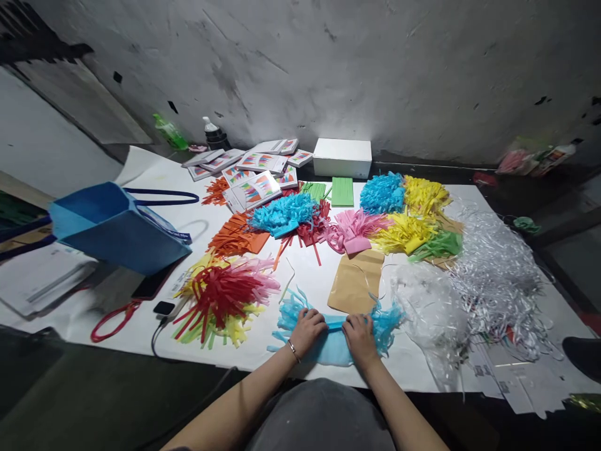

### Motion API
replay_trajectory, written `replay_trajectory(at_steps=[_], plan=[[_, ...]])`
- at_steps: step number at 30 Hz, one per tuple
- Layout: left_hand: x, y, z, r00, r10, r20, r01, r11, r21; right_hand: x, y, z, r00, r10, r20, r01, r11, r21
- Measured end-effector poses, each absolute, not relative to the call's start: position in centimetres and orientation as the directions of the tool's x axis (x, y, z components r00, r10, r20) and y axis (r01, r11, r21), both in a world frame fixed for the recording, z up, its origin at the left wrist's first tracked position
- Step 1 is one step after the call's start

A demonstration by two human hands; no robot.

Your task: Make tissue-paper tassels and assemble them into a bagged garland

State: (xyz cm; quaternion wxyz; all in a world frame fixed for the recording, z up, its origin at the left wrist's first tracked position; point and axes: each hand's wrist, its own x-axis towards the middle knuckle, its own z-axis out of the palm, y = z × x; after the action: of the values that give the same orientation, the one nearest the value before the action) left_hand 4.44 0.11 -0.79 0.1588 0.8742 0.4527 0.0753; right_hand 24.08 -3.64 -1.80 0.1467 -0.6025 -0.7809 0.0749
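A sheet of light-blue tissue paper [328, 355] with fringed ends lies at the table's front edge, a darker folded band across it. My left hand [308, 330], a bracelet at its wrist, grips the band's left part with bent fingers. On the right part, my right hand [360, 336] is closed on the same paper, its fingertips partly hidden. The blue fringe spreads out to both sides of my hands. Just beyond them lies a brown paper envelope [355, 282]. To the left is a bundle of red, pink and yellow tissue fringe [225, 288].
Several coloured tassels, among them a pink one [355, 230], line the table's middle. A clear plastic bag [429, 316] and silvery shredded strands [500, 275] are at right. A blue bag [117, 235] and phone [154, 282] lie left. Boxes and a white carton [342, 158] stand behind.
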Motion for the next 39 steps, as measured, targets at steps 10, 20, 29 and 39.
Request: replay_trajectory(at_steps=[10, 20, 29, 39], plan=[[6.5, 0.1, -0.1, 0.298, 0.954, -0.035, 0.924, -0.279, 0.262, 23.6, -2.5, -0.8, -0.019, 0.996, 0.083, 0.966, 0.039, -0.255], [6.9, 0.4, -0.2, 0.561, 0.827, -0.027, 0.8, -0.534, 0.275, 23.8, -1.6, -0.3, -0.03, 0.996, 0.085, 0.961, 0.052, -0.27], [6.2, 0.8, -0.8, 0.575, 0.818, -0.025, 0.783, -0.542, 0.305, 22.2, -2.6, -1.0, -0.269, 0.954, 0.135, 0.898, 0.299, -0.322], [5.6, 0.0, -0.6, 0.521, 0.853, -0.005, 0.807, -0.491, 0.327, 23.2, -3.1, -1.4, -0.229, 0.961, 0.153, 0.898, 0.27, -0.348]])
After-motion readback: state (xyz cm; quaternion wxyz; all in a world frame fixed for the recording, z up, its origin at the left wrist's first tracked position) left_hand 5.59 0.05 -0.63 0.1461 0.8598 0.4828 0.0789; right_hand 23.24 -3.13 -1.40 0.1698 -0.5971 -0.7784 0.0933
